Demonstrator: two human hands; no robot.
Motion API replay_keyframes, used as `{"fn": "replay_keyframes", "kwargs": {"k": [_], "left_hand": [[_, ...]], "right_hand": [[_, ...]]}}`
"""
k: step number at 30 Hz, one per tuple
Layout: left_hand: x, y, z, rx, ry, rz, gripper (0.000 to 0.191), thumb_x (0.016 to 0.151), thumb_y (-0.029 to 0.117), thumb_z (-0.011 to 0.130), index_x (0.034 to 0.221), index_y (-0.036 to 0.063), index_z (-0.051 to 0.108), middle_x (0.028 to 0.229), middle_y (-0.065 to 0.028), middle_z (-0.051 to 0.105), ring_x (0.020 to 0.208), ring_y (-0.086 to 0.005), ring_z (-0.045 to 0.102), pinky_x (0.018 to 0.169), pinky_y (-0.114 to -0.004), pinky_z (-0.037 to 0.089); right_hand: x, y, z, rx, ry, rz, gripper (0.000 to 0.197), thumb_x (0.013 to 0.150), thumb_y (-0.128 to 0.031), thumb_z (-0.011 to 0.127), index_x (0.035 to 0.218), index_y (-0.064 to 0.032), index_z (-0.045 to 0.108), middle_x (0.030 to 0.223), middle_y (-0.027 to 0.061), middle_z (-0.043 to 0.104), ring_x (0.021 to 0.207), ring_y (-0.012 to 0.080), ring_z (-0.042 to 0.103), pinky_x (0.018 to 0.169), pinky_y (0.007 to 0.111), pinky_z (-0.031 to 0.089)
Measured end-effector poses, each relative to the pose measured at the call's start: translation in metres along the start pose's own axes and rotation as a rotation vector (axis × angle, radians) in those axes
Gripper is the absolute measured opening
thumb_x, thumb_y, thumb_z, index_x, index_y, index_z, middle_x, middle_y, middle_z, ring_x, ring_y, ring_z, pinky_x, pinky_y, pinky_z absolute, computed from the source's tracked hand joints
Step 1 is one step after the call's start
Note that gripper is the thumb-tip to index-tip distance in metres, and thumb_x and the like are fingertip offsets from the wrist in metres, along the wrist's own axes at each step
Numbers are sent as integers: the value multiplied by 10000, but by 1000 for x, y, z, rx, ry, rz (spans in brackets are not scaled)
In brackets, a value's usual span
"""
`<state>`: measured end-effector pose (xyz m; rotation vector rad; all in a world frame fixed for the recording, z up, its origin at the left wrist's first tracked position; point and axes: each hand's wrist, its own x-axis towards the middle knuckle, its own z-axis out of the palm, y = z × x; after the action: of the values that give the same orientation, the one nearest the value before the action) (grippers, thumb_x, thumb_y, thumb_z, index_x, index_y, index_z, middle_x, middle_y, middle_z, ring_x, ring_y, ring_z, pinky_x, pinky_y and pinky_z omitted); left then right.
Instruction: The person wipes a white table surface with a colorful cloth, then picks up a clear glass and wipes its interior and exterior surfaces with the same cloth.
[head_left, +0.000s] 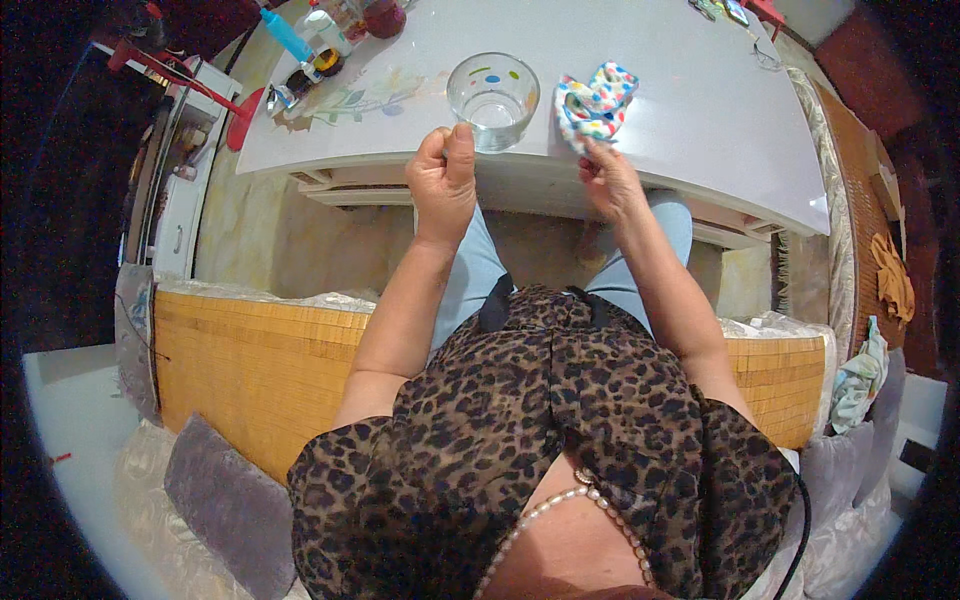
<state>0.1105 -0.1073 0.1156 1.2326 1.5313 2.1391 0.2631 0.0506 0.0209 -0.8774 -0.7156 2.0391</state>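
A clear glass cup (495, 94) with coloured marks on its wall is near the front edge of the white table (697, 97), its mouth facing up. My left hand (444, 184) is closed at its near left side, thumb on top, and appears to grip it there. The fingers hide the gripped part. To the right, my right hand (611, 180) pinches the near end of a white cloth (600, 97) with coloured polka dots. The crumpled cloth is apart from the cup, over the tabletop.
At the table's far left are a blue tube (285, 34), a white bottle (328, 31) and a container of dark red liquid (384, 16). A red stand (244, 120) is beside the left edge. Below the tabletop is a drawer front (352, 196). Grey cushions (229, 502) lie on the seat.
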Motion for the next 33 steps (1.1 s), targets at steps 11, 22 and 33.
{"fn": "replay_keyframes", "kwargs": {"k": [11,22,33], "left_hand": [[-7,3,9,-21,-19,-81,390,910,233,579,614,56,395,595,78,323,582,-31,269,484,-208,241],[-3,-4,18,200,-59,64,434,876,264,623,590,38,388,547,27,317,548,-63,280,455,-240,270],[1,-23,19,495,-243,0,451,852,326,621,573,33,421,511,-92,407,464,-192,362,456,-324,351]], "right_hand": [[11,-58,-57,-936,324,-493,441,865,-455,567,830,-17,544,746,87,586,626,167,538,556,294,431],[-9,-126,10,-260,-87,-386,378,912,-401,517,915,-28,575,864,76,609,718,182,564,680,342,474],[-63,-105,57,-1238,-888,-673,430,835,-286,609,1211,-101,517,1081,143,572,988,243,573,909,390,406]]}}
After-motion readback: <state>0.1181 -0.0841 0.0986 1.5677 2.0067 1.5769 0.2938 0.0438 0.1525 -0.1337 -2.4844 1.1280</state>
